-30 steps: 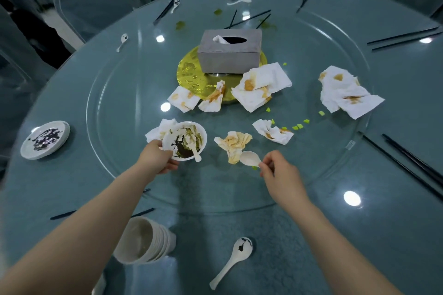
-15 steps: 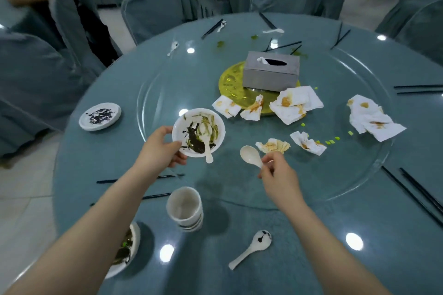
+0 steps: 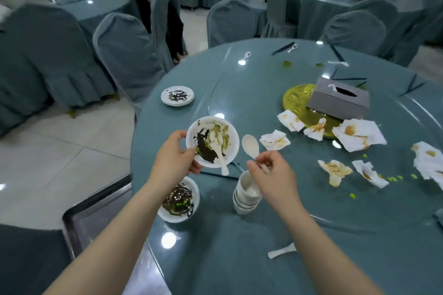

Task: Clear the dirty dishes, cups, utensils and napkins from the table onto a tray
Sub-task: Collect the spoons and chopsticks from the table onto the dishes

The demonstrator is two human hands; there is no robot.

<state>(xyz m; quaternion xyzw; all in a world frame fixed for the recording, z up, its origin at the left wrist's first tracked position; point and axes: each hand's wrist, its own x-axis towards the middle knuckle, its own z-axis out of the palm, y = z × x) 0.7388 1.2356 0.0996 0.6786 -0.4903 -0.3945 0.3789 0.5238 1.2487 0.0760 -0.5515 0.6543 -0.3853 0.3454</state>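
Dirty white round bowl (image 3: 212, 141), 1 spoon inside, gripped at its rim by my left hand (image 3: 173, 156) above the table edge.
My right hand (image 3: 271, 170) pinches a white ceramic spoon (image 3: 251, 143); I'd keep the bowl level toward the metal tray (image 3: 79, 217).

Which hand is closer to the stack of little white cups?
Right. The right hand, pinching a white spoon, is just above the stack of cups. The left hand holds a dirty bowl off to their left.
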